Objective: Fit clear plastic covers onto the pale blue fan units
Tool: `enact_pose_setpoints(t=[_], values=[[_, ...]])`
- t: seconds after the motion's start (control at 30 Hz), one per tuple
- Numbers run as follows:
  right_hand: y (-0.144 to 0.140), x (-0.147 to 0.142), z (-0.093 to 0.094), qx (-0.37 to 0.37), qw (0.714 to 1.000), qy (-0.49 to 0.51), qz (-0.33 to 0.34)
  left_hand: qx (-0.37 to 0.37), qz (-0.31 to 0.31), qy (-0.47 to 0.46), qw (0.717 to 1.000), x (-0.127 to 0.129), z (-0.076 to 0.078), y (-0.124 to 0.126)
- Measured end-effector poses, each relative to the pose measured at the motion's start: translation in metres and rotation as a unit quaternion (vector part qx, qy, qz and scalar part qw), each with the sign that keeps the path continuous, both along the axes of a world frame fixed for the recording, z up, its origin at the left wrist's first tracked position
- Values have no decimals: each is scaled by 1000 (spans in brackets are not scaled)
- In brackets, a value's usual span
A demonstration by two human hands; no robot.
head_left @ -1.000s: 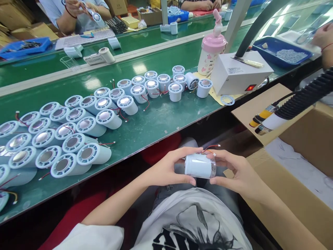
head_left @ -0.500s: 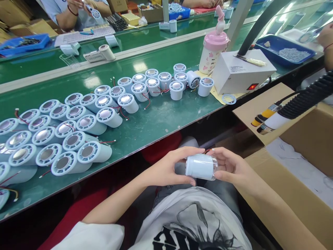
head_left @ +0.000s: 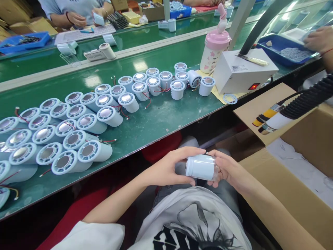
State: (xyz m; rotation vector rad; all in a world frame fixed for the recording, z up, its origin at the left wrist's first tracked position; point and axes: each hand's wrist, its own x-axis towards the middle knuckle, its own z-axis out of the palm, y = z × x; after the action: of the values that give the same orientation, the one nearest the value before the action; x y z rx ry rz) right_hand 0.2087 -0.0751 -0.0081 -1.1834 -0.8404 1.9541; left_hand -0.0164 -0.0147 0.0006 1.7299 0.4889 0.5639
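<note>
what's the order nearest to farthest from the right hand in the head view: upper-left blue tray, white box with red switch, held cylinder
1. Held cylinder: against the right hand, on its left.
2. White box: ahead, slightly right.
3. Blue tray: far side, upper left.

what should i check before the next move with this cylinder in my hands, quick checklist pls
1. Left hand and right hand both touching the held cylinder: ok
2. Held cylinder clear of the green table: ok
3. Its right end undamaged: cannot tell, fingers partly cover it
4. All cylinders near the white box standing upright: not ok, one cylinder looks tipped
5. Black ribbed hose clear of both hands: ok
</note>
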Motion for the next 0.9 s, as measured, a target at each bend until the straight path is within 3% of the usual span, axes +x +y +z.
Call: enact_pose_setpoints(t=[0.47, 0.63, 0.7, 0.77, 0.83, 0.9], values=[[4, -7, -1, -177, 980, 74, 46, -21, -1, -37, 999, 1, -8, -1], [0, -8, 0, -169, 981, 47, 82, -55, 18, -13, 998, 3, -3, -5], [-3, -7, -2, -96, 993, -29, 69, -88, 31, 7, 996, 4, 1, -6], [-5, -4, -4, 43, 986, -163, 14, -124, 41, 24, 991, 4, 5, -7], [-6, 0, -7, 228, 933, -277, -33, -158, 44, 29, 986, 4, 8, -8], [-6, 5, -9, 410, 858, -308, -22, -189, 40, 29, 981, 4, 9, -8]])
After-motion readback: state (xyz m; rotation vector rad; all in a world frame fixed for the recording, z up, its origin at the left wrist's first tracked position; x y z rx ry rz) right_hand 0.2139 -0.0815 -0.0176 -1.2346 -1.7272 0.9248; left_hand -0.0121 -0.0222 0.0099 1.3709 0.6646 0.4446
